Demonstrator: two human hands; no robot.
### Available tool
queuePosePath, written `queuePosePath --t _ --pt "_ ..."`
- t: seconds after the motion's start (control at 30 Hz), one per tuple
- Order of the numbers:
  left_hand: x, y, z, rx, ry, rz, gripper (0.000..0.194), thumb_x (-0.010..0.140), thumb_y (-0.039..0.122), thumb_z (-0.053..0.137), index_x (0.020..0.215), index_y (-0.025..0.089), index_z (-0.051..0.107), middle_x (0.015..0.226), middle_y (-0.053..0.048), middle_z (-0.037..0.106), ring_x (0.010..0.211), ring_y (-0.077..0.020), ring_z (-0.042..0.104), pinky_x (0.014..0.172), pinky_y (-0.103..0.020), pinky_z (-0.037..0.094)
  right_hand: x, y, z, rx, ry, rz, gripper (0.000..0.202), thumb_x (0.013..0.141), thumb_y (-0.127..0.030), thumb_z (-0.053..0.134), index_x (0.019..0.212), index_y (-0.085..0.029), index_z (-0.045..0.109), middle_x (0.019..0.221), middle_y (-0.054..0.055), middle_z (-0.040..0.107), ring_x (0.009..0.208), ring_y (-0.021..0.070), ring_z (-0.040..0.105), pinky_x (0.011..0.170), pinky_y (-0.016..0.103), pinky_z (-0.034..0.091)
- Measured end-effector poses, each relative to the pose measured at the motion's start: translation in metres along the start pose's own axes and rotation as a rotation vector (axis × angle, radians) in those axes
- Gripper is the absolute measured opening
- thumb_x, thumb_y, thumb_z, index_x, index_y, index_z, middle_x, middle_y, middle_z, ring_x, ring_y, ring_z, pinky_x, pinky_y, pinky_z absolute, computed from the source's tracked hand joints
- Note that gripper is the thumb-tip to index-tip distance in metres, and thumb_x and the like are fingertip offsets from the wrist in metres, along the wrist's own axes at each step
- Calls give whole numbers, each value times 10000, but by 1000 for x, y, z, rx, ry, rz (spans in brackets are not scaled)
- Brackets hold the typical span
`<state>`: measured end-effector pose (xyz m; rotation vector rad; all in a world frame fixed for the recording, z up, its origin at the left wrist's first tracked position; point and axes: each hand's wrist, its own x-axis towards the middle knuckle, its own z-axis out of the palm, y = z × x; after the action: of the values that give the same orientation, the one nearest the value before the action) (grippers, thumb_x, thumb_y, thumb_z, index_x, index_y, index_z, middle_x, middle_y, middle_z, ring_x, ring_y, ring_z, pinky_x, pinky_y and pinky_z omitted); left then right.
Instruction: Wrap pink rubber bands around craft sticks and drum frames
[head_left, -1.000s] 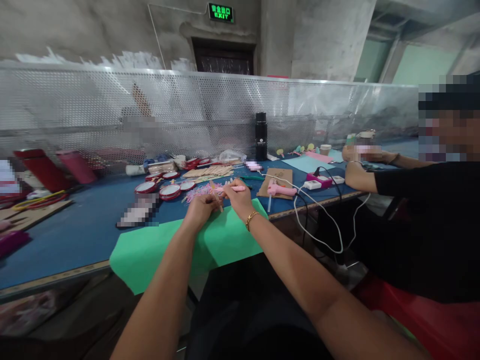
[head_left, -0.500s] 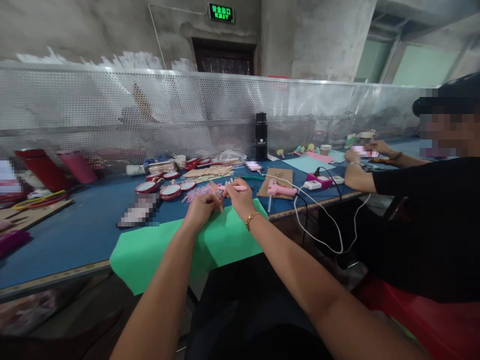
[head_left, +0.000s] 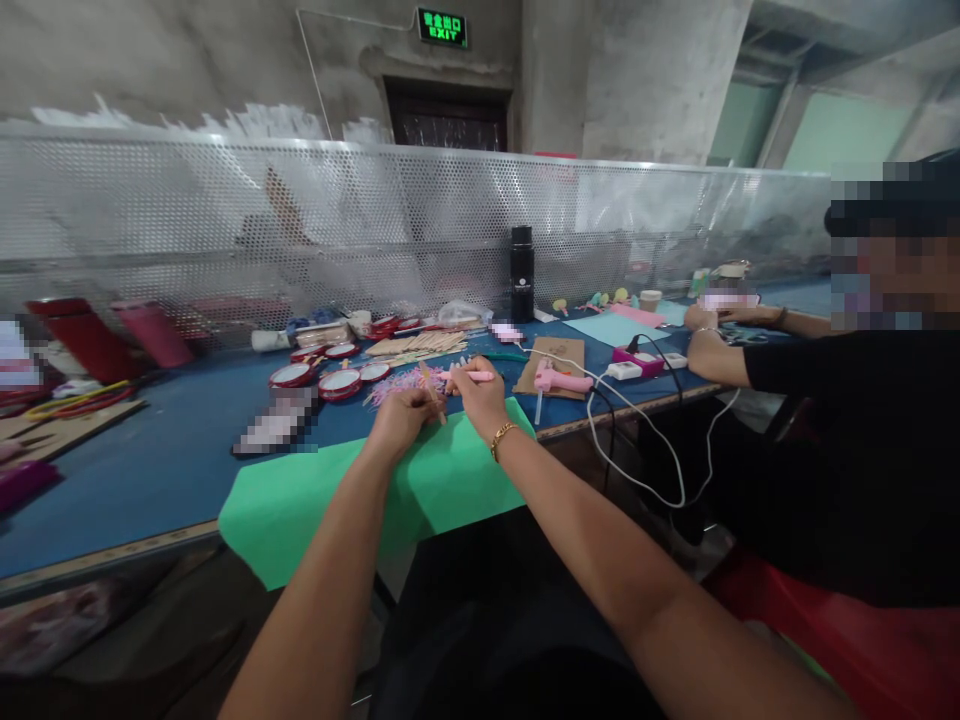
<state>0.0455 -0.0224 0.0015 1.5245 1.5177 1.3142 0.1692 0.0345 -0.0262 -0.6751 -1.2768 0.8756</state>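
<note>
Two hands meet at the far edge of the green sheet: your left hand pinches a thin stick, and your right hand pinches a pink pen-like tool beside it. Close tool work on the stick seems in hand; the next move likely calls for steady fingers.

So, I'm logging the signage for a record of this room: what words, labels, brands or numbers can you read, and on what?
"安全出口" and, below it, "EXIT": green lit sign on the wall.
Black bottle: white label, too small to read.
Table edge: marks, too blurred to read.
</note>
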Motion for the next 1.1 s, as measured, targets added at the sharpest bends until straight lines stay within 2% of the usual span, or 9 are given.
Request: queuePosePath --t 0.1,0.27,0.43,0.83,1.0,1.1 --pt "-1 0 0 1 9 -12 236 572 345 814 622 152 688 492 21 551 464 -88 408 463 -221 290 -1 -1 0 -10 37 -25 200 799 -343 615 647 -254 521 637 -36 642 703 167 598 729 287 497" --pt "-1 1 0 -1 -1 19 249 553 369 817 599 158 693 470 23 537 467 -92 406 458 -220 301 -2 -4 0 -23 -23 -20 186 796 -323 617 652 -248 525 633 -38 635 715 167 604 734 287 502" --pt "-1 1 -1 10 2 19 232 546 360 792 604 158 692 495 14 566 476 -97 422 469 -223 300 -2 -4 -1 -22 49 -6 208 790 -329 613 624 -250 515 617 -42 627 679 161 588 713 279 492" --pt "0 1 -1 83 -7 20 322 566 431 817 537 159 646 467 29 502 459 -78 339 458 -222 223 -2 -5 -2 -22 -17 10 174 745 -295 613 604 -244 524 572 -49 618 646 158 566 653 267 467" --pt "-2 2 0 62 5 7 326 556 425 830 534 159 643 469 26 500 463 -79 340 467 -226 232 -3 -7 -2 -35 -52 9 158 753 -286 608 620 -245 533 583 -48 629 640 159 571 648 271 466" --pt "0 0 0 35 2 6 307 536 418 837 586 153 689 493 17 545 478 -88 380 475 -224 266 -2 -4 -2 -61 -7 9 169 756 -283 610 617 -246 522 590 -48 626 644 160 573 663 275 470"
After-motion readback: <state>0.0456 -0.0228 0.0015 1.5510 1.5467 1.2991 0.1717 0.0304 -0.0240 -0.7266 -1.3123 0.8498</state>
